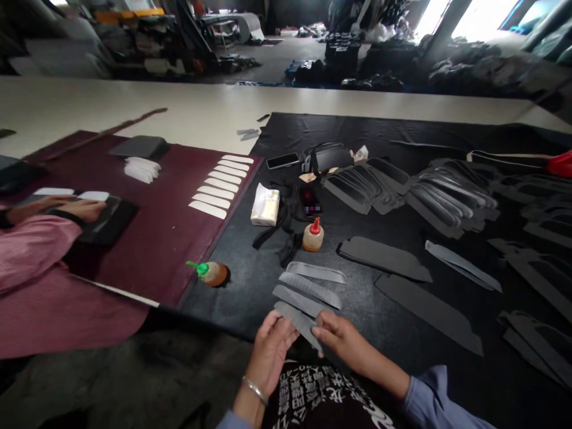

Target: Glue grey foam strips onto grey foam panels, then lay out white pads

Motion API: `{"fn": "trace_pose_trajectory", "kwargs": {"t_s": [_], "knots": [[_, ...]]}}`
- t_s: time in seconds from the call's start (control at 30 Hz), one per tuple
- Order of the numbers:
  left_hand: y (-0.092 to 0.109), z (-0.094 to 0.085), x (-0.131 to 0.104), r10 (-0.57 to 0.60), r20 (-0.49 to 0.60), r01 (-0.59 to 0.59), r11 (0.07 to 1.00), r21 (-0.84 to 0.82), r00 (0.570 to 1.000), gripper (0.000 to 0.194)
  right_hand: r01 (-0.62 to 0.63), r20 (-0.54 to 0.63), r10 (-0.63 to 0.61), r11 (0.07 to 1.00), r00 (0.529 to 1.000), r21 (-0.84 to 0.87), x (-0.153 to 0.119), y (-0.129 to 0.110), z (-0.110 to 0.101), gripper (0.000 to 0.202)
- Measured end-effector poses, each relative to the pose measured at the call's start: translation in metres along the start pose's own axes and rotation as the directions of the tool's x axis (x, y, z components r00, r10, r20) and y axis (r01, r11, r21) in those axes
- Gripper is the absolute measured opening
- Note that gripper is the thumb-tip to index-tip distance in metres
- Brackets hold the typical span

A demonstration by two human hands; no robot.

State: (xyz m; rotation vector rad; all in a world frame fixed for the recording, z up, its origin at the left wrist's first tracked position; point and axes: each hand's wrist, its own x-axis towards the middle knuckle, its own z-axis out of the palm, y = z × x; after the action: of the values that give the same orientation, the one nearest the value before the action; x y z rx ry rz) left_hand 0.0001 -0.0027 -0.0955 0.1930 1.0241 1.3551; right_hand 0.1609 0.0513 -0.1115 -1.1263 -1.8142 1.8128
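A long grey strip (298, 323) is held between my two hands at the table's front edge. My left hand (276, 338) is closed on its left end, and my right hand (336, 335) pinches its right side. Just beyond, several similar grey strips (310, 288) lie slanted one behind another on the black table covering (250, 298). A glue bottle with a red cap (313, 236) stands behind them. To the left, a bottle with a green nozzle (209, 273) holds amber liquid.
Dark grey pieces (384, 257) and fanned stacks (451, 196) lie at the right. A tissue pack (265, 205) and phone (282, 161) sit farther back. On the left, a person's hands (83, 210) work at a maroon cloth (156, 238) bearing several white strips (221, 185).
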Motion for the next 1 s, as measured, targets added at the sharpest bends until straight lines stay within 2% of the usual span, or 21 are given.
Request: {"fn": "trace_pose_trajectory", "kwargs": {"t_s": [0.07, 0.13, 0.2, 0.23, 0.3, 0.37, 0.43, 0.5, 0.63, 0.7, 0.73, 0.77, 0.8, 0.83, 0.87, 0.9, 0.93, 0.97, 1.0], "knots": [[-0.004, 0.004, 0.0, 0.028, -0.091, -0.023, 0.998, 0.053, 0.995, 0.032, -0.048, 0.067, 0.041, 0.993, 0.997, 0.104, 0.003, 0.0, 0.001, 0.038], [-0.007, 0.007, 0.0, 0.04, -0.156, -0.031, 0.998, 0.062, 0.987, 0.031, -0.115, 0.135, 0.092, 0.977, 0.987, 0.18, 0.005, -0.002, 0.002, 0.041], [-0.01, 0.008, 0.0, 0.044, -0.212, -0.032, 0.998, 0.059, 0.976, 0.035, -0.2, 0.184, 0.17, 0.966, 0.968, 0.161, 0.007, -0.003, 0.005, 0.04], [-0.012, 0.009, 0.0, 0.041, -0.242, -0.028, 0.998, 0.058, 0.969, 0.039, -0.224, 0.181, 0.204, 0.97, 0.962, 0.095, 0.008, -0.004, 0.007, 0.036], [-0.018, 0.007, 0.0, 0.063, -0.333, -0.041, 0.996, 0.073, 0.941, 0.044, -0.201, 0.083, 0.216, 0.966, 0.973, -0.166, 0.008, -0.006, 0.011, 0.028], [-0.026, 0.003, 0.003, 0.128, -0.438, -0.08, 0.989, 0.126, 0.89, 0.045, -0.157, -0.051, 0.151, 0.857, 0.987, -0.491, 0.008, -0.009, 0.017, 0.021], [-0.033, -0.004, 0.01, 0.21, -0.488, -0.098, 0.965, 0.244, 0.847, 0.043, -0.156, -0.113, 0.107, 0.699, 0.988, -0.698, 0.007, -0.011, 0.02, 0.017], [-0.036, -0.014, 0.019, 0.278, -0.477, -0.093, 0.922, 0.375, 0.833, 0.042, -0.177, -0.127, 0.125, 0.617, 0.984, -0.766, 0.007, -0.011, 0.022, 0.018], [-0.032, -0.032, 0.037, 0.394, -0.447, -0.091, 0.823, 0.561, 0.803, 0.032, -0.248, -0.167, 0.192, 0.565, 0.967, -0.787, 0.011, -0.003, 0.02, 0.02], [-0.028, -0.037, 0.04, 0.455, -0.453, -0.093, 0.777, 0.622, 0.767, 0.03, -0.285, -0.184, 0.231, 0.556, 0.955, -0.781, 0.014, 0.003, 0.02, 0.02], [-0.027, -0.039, 0.039, 0.503, -0.46, -0.097, 0.745, 0.66, 0.732, 0.032, -0.299, -0.191, 0.244, 0.556, 0.951, -0.776, 0.016, 0.005, 0.02, 0.021], [-0.026, -0.04, 0.038, 0.577, -0.452, -0.103, 0.685, 0.721, 0.68, 0.037, -0.309, -0.197, 0.252, 0.558, 0.947, -0.77, 0.017, 0.007, 0.02, 0.021], [-0.025, -0.041, 0.037, 0.669, -0.402, -0.11, 0.585, 0.803, 0.625, 0.042, -0.316, -0.203, 0.257, 0.559, 0.945, -0.766, 0.017, 0.009, 0.021, 0.022], [-0.026, -0.041, 0.036, 0.757, -0.291, -0.121, 0.436, 0.892, 0.585, 0.042, -0.321, -0.207, 0.259, 0.559, 0.944, -0.765, 0.018, 0.009, 0.021, 0.022], [-0.027, -0.042, 0.035, 0.809, -0.113, -0.149, 0.24, 0.959, 0.576, 0.039, -0.322, -0.21, 0.257, 0.557, 0.943, -0.765, 0.018, 0.01, 0.022, 0.022], [-0.028, -0.042, 0.036, 0.797, 0.107, -0.202, 0.019, 0.979, 0.594, 0.035, -0.32, -0.211, 0.254, 0.554, 0.944, -0.768, 0.018, 0.009, 0.022, 0.022], [-0.03, -0.042, 0.037, 0.714, 0.32, -0.278, -0.18, 0.943, 0.623, 0.034, -0.317, -0.211, 0.249, 0.551, 0.945, -0.772, 0.018, 0.009, 0.023, 0.022], [-0.032, -0.043, 0.04, 0.59, 0.482, -0.361, -0.319, 0.876, 0.648, 0.036, -0.314, -0.21, 0.244, 0.547, 0.947, -0.776, 0.019, 0.008, 0.023, 0.022], [-0.035, -0.044, 0.043, 0.463, 0.589, -0.429, -0.41, 0.805, 0.662, 0.041, -0.312, -0.212, 0.241, 0.54, 0.947, -0.782, 0.019, 0.007, 0.024, 0.022]]}}
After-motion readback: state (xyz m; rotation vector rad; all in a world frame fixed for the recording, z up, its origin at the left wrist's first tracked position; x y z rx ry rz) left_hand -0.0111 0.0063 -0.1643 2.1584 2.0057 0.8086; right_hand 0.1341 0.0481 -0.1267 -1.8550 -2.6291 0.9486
